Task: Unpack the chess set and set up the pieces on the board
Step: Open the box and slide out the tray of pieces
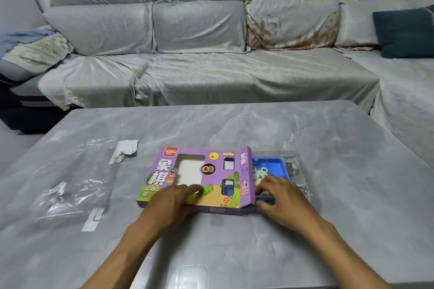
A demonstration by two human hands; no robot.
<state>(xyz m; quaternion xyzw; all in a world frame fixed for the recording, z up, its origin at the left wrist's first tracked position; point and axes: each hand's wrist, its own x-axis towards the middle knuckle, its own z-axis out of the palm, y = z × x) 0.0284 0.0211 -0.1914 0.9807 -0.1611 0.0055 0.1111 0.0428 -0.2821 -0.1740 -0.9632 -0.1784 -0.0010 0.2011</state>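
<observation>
Left hand (175,197) flat on purple box (211,171); right hand (279,195) gripping blue tray (274,166)

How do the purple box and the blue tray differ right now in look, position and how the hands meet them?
The purple box is printed card with a window and lies fully in view; the blue tray is plain plastic, sticking out of the box's right end, part hidden. The left hand presses flat on the box; the right hand grips the tray's near edge, fingers curled. Both rest on the grey table.
</observation>
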